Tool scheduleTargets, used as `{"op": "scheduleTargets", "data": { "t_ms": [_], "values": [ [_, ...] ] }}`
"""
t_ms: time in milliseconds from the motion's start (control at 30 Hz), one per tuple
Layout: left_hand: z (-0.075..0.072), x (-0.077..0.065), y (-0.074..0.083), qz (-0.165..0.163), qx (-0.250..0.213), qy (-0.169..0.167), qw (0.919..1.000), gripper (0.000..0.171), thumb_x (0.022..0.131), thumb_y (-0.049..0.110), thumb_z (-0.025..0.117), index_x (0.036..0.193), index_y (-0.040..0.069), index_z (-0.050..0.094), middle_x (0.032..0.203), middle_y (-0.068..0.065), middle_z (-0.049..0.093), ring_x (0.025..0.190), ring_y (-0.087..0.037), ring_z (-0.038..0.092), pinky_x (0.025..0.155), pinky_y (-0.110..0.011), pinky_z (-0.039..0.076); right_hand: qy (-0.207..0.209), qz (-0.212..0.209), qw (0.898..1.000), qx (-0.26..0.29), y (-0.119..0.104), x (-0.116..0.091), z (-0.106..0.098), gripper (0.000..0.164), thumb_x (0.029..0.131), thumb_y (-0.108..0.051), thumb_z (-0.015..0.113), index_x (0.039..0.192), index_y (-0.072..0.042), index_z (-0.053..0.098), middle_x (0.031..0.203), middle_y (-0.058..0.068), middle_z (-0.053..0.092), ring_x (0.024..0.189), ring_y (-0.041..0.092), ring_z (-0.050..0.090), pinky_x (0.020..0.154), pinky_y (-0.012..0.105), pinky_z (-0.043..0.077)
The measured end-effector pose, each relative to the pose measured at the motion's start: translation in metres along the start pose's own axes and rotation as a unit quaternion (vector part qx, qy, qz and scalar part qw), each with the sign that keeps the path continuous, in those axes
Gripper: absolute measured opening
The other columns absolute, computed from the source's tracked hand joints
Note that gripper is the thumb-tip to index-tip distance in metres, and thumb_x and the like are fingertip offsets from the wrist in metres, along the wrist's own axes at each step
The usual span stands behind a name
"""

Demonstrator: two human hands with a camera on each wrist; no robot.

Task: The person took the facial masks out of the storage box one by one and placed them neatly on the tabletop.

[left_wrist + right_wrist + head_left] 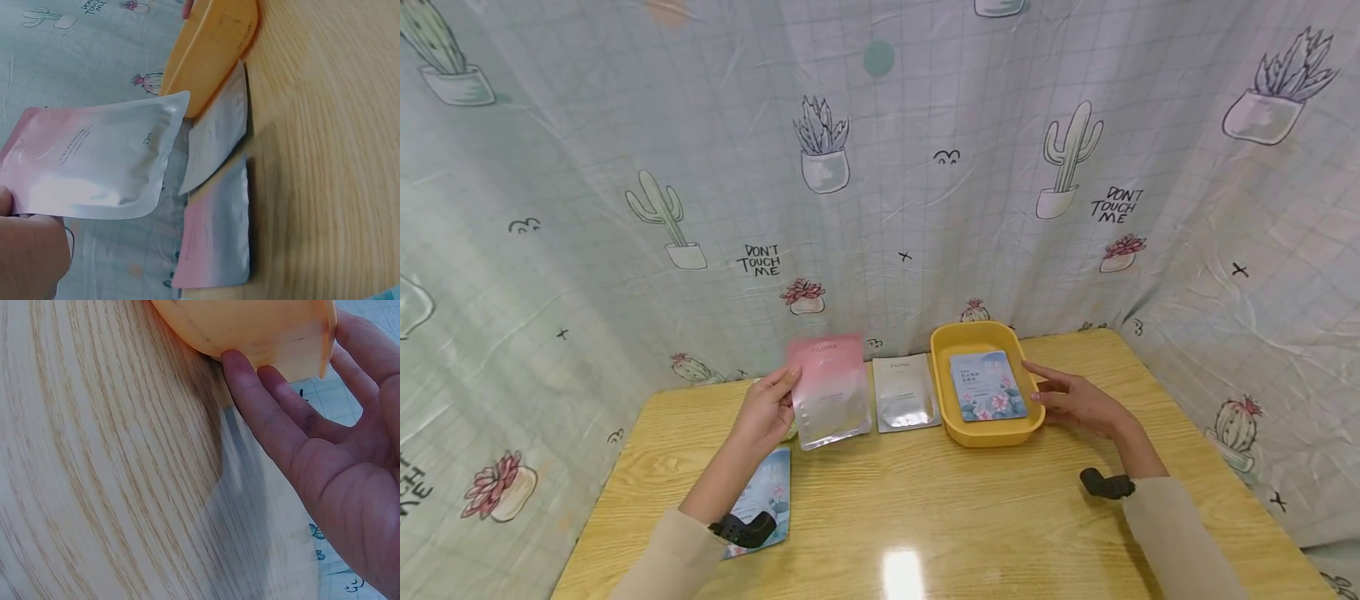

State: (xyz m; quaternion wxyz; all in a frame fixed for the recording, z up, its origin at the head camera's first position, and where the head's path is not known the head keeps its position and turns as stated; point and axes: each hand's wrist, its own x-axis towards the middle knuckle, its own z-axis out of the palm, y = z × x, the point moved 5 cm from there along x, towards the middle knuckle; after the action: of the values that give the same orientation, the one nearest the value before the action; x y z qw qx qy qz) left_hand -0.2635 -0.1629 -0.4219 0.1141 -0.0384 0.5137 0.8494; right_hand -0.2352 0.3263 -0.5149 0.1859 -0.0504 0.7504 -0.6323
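My left hand (765, 414) pinches a pink and silver face mask packet (831, 392) by its left edge. The left wrist view shows this packet (106, 156) raised off the table, marked 23ml. Behind it, a second pink and silver packet (219, 231) leans near the curtain. A white and silver packet (906, 392) leans beside the yellow basket (992, 432). Inside the basket lies a blue floral packet (988, 385). My right hand (1078, 402) touches the basket's right side with its fingers extended, as the right wrist view also shows.
Another blue floral packet (775, 492) lies on the wooden table (880, 517), partly hidden under my left forearm. A cactus-print curtain (880, 208) hangs directly behind the table and along its sides.
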Motion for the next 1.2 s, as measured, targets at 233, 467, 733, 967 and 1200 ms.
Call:
{"op": "scheduleTargets", "data": {
  "t_ms": [233, 467, 733, 967, 1200],
  "values": [
    [-0.012, -0.008, 0.001, -0.006, 0.013, -0.006, 0.9999, 0.022, 0.107, 0.013, 0.053, 0.107, 0.013, 0.074, 0.097, -0.001, 0.07, 0.089, -0.008, 0.066, 0.075, -0.017, 0.055, 0.002, -0.009, 1.0, -0.014, 0.0, 0.004, -0.002, 0.074, 0.104, -0.026, 0.062, 0.164, -0.02, 0.02, 0.155, 0.033, 0.028, 0.127, 0.035, 0.055, 0.096, 0.043, 0.056],
    [-0.019, -0.013, -0.002, -0.018, 0.028, -0.015, 0.9993, 0.021, 0.107, 0.013, 0.051, 0.113, 0.014, 0.071, 0.105, -0.002, 0.073, 0.098, -0.011, 0.069, 0.084, -0.022, 0.057, 0.008, 0.001, 1.0, -0.013, 0.002, 0.005, -0.001, 0.076, 0.102, -0.026, 0.064, 0.164, -0.02, 0.02, 0.154, 0.031, 0.028, 0.126, 0.034, 0.053, 0.097, 0.045, 0.055],
    [-0.03, -0.021, -0.019, -0.05, 0.034, -0.009, 0.9981, 0.022, 0.108, 0.012, 0.05, 0.108, 0.015, 0.072, 0.101, -0.002, 0.074, 0.096, -0.01, 0.07, 0.083, -0.024, 0.058, 0.012, 0.005, 1.0, -0.009, 0.003, 0.004, -0.001, 0.076, 0.102, -0.025, 0.065, 0.164, -0.02, 0.021, 0.152, 0.031, 0.03, 0.124, 0.033, 0.054, 0.096, 0.044, 0.056],
    [-0.04, -0.027, -0.04, -0.075, 0.037, -0.013, 0.9964, 0.024, 0.108, 0.012, 0.049, 0.106, 0.015, 0.073, 0.101, -0.002, 0.075, 0.097, -0.01, 0.07, 0.083, -0.025, 0.058, 0.009, 0.003, 1.0, -0.008, 0.003, 0.003, -0.001, 0.076, 0.102, -0.024, 0.065, 0.164, -0.019, 0.021, 0.152, 0.032, 0.03, 0.124, 0.034, 0.054, 0.096, 0.044, 0.056],
    [-0.052, -0.03, -0.064, -0.107, 0.022, -0.015, 0.9939, 0.025, 0.109, 0.008, 0.046, 0.128, 0.001, 0.061, 0.103, -0.006, 0.074, 0.1, -0.012, 0.07, 0.087, -0.025, 0.057, 0.012, 0.006, 1.0, -0.013, 0.0, 0.002, -0.002, 0.076, 0.101, -0.025, 0.066, 0.163, -0.019, 0.022, 0.153, 0.031, 0.029, 0.124, 0.034, 0.052, 0.095, 0.043, 0.057]
  ]
}}
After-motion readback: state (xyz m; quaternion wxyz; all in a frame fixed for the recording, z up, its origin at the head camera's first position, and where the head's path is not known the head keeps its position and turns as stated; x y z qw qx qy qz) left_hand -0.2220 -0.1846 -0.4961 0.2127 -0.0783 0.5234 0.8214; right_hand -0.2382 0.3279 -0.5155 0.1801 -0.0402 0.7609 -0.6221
